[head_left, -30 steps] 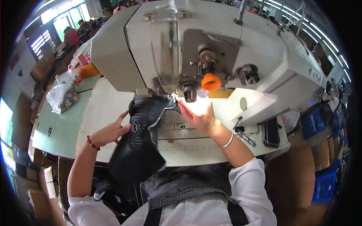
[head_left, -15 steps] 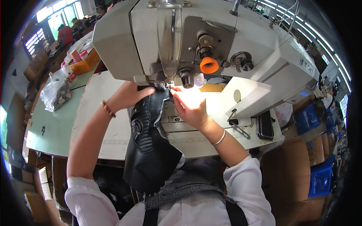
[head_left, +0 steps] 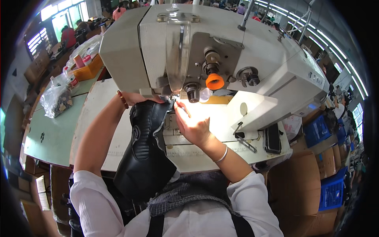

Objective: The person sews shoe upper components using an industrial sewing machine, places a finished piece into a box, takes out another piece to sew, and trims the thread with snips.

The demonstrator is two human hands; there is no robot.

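Note:
A black leather boot upper (head_left: 147, 146) with ribbed padding and a pale lining edge runs from under the sewing machine's head (head_left: 158, 47) down over the table's front edge toward my lap. My left hand (head_left: 139, 98) is closed on its far end beside the needle area, thumb on top, the other fingers mostly hidden by the leather. On the other side, my right hand (head_left: 193, 124) pinches the upper's edge close to the presser foot (head_left: 173, 97). Bright lamp light washes out part of that hand. The needle itself is too small to make out.
The machine's arm extends to the right above a white bed. A black rectangular case (head_left: 272, 139) lies at the table's right end. On the green table (head_left: 51, 132) at left are a plastic bag (head_left: 56, 98) and an orange box (head_left: 87, 71). Blue crates (head_left: 333, 191) and cardboard stand at right.
The upper's near end has swung to the left, and its far part has turned under the machine. My left hand has slid farther behind the leather. The view has also shifted slightly.

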